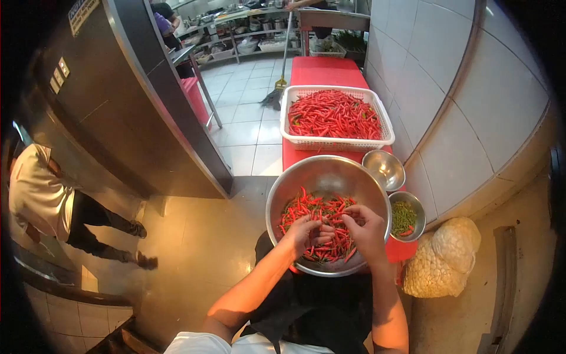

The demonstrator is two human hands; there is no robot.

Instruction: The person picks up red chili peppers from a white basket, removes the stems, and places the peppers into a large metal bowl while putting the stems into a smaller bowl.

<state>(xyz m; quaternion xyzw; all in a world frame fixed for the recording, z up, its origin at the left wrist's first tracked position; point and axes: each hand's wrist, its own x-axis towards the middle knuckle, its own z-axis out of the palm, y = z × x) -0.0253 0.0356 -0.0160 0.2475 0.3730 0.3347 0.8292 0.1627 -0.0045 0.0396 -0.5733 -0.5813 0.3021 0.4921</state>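
Note:
A large steel bowl [282, 184] in front of me holds many red chili peppers [321, 203] with green stems. Both hands are over the bowl, close together. My left hand [303, 233] is curled, palm up, around what looks like a red chili pepper. Thumb and fingers of my right hand [367, 231] are pinched together just to the right of it; what lies between these fingertips is too small to make out. To the right stands a small steel bowl [423, 219] of green stems with a few bits of red.
Beyond the large bowl, a white plastic basket [386, 127] heaped with red chilies sits on the red table [324, 68]. Another small steel bowl [384, 168] is beside it. A filled pale sack [442, 259] rests at right by the tiled wall. People, a mop [277, 94] and shelves appear farther off.

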